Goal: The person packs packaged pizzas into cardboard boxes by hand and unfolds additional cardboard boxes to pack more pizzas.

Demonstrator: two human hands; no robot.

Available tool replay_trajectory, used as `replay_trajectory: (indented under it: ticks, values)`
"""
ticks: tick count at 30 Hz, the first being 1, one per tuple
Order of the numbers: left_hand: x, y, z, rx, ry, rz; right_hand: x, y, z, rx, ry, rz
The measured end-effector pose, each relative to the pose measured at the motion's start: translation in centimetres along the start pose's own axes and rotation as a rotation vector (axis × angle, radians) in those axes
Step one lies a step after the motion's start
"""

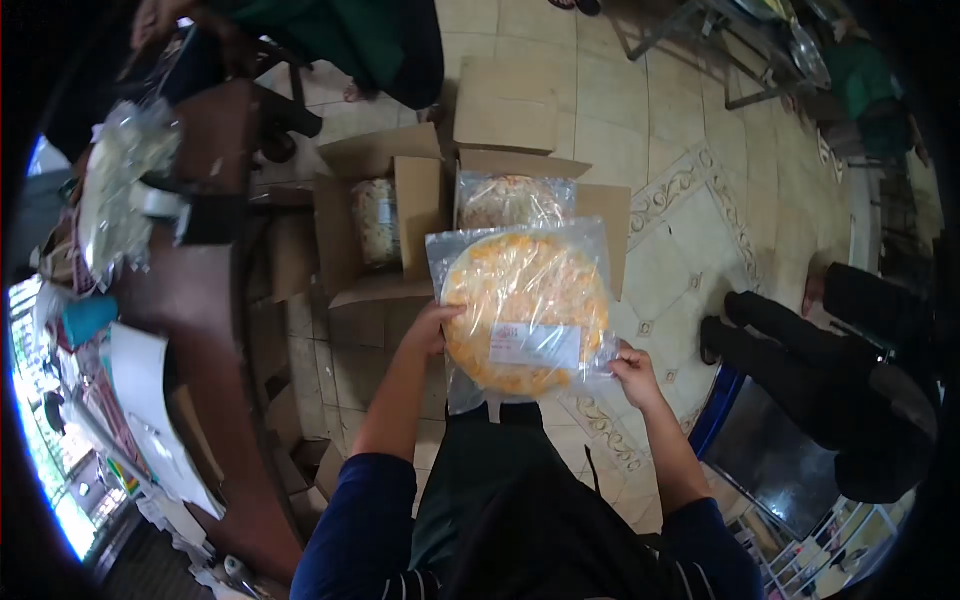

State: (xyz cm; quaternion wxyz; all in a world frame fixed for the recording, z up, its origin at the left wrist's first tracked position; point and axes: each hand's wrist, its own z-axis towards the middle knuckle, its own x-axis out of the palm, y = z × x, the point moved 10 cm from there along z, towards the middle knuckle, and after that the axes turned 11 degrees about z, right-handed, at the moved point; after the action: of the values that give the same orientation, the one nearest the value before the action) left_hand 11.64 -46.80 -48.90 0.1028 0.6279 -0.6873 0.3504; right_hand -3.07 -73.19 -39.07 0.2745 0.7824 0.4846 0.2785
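Observation:
A round, flat pizza (520,290) sealed in a clear plastic bag, with a white label on its lower half, is held up in front of me. My left hand (433,328) grips its left edge, the thumb lying over the bag. On the other side, my right hand (634,374) pinches the bag's lower right corner. Behind the pizza, an open cardboard box (602,225) contains another bagged pizza (515,200), partly hidden. Left of that, a second open box (420,215) holds more packed pizza (377,222).
A dark wooden table (205,330) runs along the left, bearing plastic bags (130,190), a teal cup (90,320) and papers (145,380). Another person (340,40) is at the top left. A dark-clothed person (830,350) is on the right, near a blue-edged dark panel (770,450).

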Motion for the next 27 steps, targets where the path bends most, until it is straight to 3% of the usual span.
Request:
replay_trajectory:
  ticks: [2,4,6,8,9,10,11,12,14,19,21,22,24,27]
  values:
    - [-0.2,-0.3,4.0,-0.057,0.005,0.017,-1.8,-1.2,3.4,-0.013,-0.064,0.018]
    - [-2.3,-1.2,7.5,-0.050,-0.155,0.205,-3.2,-3.2,6.5,0.007,-0.102,0.027]
    - [-2.3,-3.7,10.2,0.115,-0.131,0.193,-3.6,-3.5,9.9,-0.084,-0.083,0.022]
    - [-4.2,-6.5,12.2,0.326,-0.355,0.449,-4.5,-5.9,13.6,0.078,-0.095,-0.223]
    - [-4.0,-5.9,12.8,0.297,-0.357,0.455,-5.0,-6.5,15.5,0.049,-0.075,-0.601]
    - [-3.7,-7.7,12.1,0.413,-0.571,0.887,-5.0,-6.8,17.2,0.015,-0.044,-0.980]
    - [-2.0,-9.1,11.2,0.526,-0.769,1.328,-5.8,-7.0,18.4,0.000,-0.118,-1.081]
    - [-1.6,-8.3,11.8,0.503,-0.762,1.339,-5.6,-6.7,19.4,-0.017,-0.190,-1.184]
    - [0.9,-6.3,14.0,0.527,-0.595,1.590,-3.5,-4.6,21.4,-0.356,-0.312,-1.119]
    - [-0.6,-4.3,19.5,0.525,-0.572,1.885,2.3,-4.2,28.0,-0.371,-0.298,-1.057]
    - [-0.4,-5.6,20.8,0.705,-0.595,1.969,2.4,-3.6,30.3,-0.441,-0.439,-1.027]
    - [-0.4,-6.0,21.3,0.694,-0.587,1.977,2.5,-4.3,31.5,-0.431,-0.438,-1.018]
    - [-2.1,-6.0,23.0,0.466,-0.658,2.153,2.4,-5.5,33.5,-0.446,-0.474,-1.096]
    - [-2.6,-5.4,23.8,0.587,-0.614,2.066,1.3,-6.5,34.5,-0.566,-0.478,-1.086]
